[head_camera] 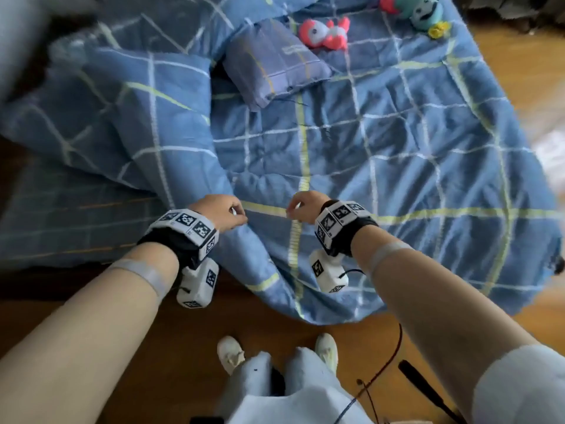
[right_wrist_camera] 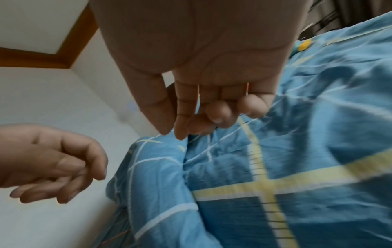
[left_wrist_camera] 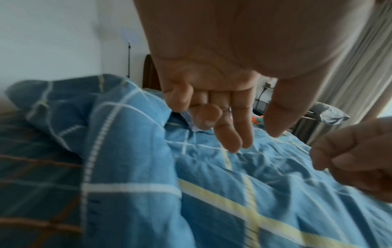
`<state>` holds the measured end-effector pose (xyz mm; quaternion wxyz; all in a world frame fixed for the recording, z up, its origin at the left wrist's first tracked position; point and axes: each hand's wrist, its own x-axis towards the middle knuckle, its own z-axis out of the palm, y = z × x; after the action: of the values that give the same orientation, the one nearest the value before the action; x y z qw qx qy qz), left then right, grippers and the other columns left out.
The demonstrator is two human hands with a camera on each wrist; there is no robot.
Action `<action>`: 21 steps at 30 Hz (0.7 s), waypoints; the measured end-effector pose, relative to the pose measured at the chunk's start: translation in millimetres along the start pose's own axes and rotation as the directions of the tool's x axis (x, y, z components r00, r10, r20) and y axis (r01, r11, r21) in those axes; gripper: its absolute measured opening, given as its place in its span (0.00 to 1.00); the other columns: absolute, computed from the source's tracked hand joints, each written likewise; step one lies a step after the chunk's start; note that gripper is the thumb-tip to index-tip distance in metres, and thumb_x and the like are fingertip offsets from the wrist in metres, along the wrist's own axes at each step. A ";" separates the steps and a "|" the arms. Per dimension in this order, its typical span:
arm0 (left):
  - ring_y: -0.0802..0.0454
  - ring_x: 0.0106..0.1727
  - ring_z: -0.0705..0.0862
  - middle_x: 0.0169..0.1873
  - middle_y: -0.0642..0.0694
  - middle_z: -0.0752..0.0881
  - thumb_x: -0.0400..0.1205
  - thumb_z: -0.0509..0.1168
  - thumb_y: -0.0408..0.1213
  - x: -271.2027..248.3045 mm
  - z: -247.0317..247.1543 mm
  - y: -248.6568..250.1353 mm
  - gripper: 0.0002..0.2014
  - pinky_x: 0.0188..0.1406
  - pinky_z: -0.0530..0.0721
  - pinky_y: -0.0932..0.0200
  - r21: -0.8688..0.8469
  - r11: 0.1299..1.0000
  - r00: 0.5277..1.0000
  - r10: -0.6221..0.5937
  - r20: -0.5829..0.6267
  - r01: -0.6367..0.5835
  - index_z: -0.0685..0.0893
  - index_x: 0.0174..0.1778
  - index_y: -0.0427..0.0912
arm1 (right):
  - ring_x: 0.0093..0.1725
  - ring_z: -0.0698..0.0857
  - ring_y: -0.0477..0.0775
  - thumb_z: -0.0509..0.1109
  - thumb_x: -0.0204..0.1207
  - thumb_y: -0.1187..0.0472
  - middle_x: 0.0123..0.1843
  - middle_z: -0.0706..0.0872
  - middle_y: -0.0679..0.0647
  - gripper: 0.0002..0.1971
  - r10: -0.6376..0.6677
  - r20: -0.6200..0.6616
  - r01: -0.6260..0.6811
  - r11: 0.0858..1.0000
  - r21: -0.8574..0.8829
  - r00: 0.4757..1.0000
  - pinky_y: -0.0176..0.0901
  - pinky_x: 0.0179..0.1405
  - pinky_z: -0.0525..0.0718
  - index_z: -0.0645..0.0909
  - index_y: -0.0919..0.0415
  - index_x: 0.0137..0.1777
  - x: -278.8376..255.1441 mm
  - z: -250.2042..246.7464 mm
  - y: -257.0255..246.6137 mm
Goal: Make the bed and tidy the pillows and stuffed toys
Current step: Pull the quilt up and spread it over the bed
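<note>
With left hand (head_camera: 220, 211) and right hand (head_camera: 305, 206) loosely curled, empty, just above the rumpled quilt (head_camera: 382, 154) overhanging the bed (head_camera: 61, 221), grip the near edge wide and pull evenly, sparing pillow (head_camera: 275, 62) and toys (head_camera: 325, 33) lying on it.

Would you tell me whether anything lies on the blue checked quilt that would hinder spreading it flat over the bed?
Yes: a purple plaid pillow and a pink-and-white stuffed toy lie on the blue checked quilt; a teal stuffed toy lies farther off. Nothing lies between either hand and the quilt.

Left hand (left_wrist_camera: 212, 107) hovers slack above blue quilt (left_wrist_camera: 212, 193).
</note>
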<state>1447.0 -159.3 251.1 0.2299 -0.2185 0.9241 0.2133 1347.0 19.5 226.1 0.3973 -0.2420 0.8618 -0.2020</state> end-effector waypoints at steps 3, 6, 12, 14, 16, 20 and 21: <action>0.45 0.56 0.84 0.52 0.48 0.87 0.76 0.66 0.49 -6.0 -33.0 -72.8 0.03 0.53 0.80 0.57 0.107 0.993 0.998 -0.049 -0.049 0.054 0.80 0.39 0.56 | 0.56 0.84 0.60 0.65 0.78 0.58 0.47 0.85 0.57 0.08 -0.045 0.041 0.047 0.997 -0.054 0.998 0.47 0.56 0.81 0.84 0.57 0.52 33.8 23.2 -62.5; 0.49 0.52 0.81 0.46 0.53 0.82 0.78 0.63 0.51 -10.6 -58.9 -147.9 0.04 0.46 0.76 0.60 0.162 0.982 0.995 -0.087 -0.038 0.092 0.81 0.42 0.58 | 0.33 0.80 0.49 0.66 0.76 0.59 0.30 0.80 0.49 0.11 -0.015 0.072 0.017 0.999 -0.027 0.997 0.36 0.33 0.79 0.84 0.58 0.56 68.2 57.1 -124.1; 0.50 0.50 0.81 0.43 0.56 0.80 0.78 0.62 0.52 8.9 -104.7 -257.0 0.05 0.44 0.77 0.59 0.184 0.978 0.995 -0.092 -0.034 0.097 0.81 0.42 0.59 | 0.48 0.78 0.53 0.67 0.77 0.55 0.46 0.81 0.54 0.12 -0.004 0.055 0.003 1.000 0.008 0.998 0.45 0.56 0.80 0.83 0.60 0.56 126.8 110.5 -232.7; 0.51 0.49 0.81 0.44 0.56 0.81 0.78 0.61 0.51 21.7 -116.5 -275.9 0.04 0.45 0.79 0.58 0.187 0.980 0.998 -0.069 -0.012 0.070 0.81 0.42 0.59 | 0.50 0.81 0.54 0.69 0.75 0.54 0.47 0.82 0.54 0.09 0.007 0.038 -0.009 0.998 0.057 0.999 0.45 0.56 0.80 0.83 0.57 0.50 141.4 115.9 -249.2; 0.52 0.48 0.80 0.47 0.55 0.84 0.79 0.62 0.49 45.2 -131.9 -292.9 0.05 0.49 0.81 0.56 0.157 0.987 0.999 -0.042 0.011 0.040 0.83 0.44 0.57 | 0.53 0.81 0.55 0.69 0.75 0.55 0.48 0.82 0.55 0.10 0.023 0.028 -0.025 0.998 0.054 0.999 0.43 0.53 0.79 0.84 0.58 0.51 165.2 112.5 -263.0; 0.51 0.52 0.82 0.51 0.53 0.86 0.78 0.63 0.46 104.0 -153.9 -307.0 0.02 0.57 0.82 0.52 0.139 0.990 0.999 -0.005 0.049 -0.002 0.80 0.40 0.58 | 0.60 0.83 0.59 0.69 0.75 0.56 0.55 0.86 0.60 0.14 0.118 -0.081 -0.112 0.991 0.072 0.990 0.43 0.54 0.78 0.84 0.62 0.57 219.2 85.2 -267.0; 0.50 0.53 0.83 0.52 0.53 0.86 0.77 0.63 0.47 120.4 -160.8 -308.9 0.01 0.58 0.82 0.51 0.148 0.989 0.999 -0.006 0.049 -0.001 0.79 0.40 0.59 | 0.61 0.82 0.60 0.69 0.75 0.55 0.59 0.85 0.60 0.15 0.140 -0.126 -0.127 0.986 0.106 0.982 0.44 0.57 0.79 0.83 0.61 0.58 236.7 76.6 -266.7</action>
<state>1452.5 -526.9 227.2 0.2683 -0.1968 0.9311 0.1493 1341.1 -342.9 185.2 0.3629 -0.1499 0.8898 -0.2326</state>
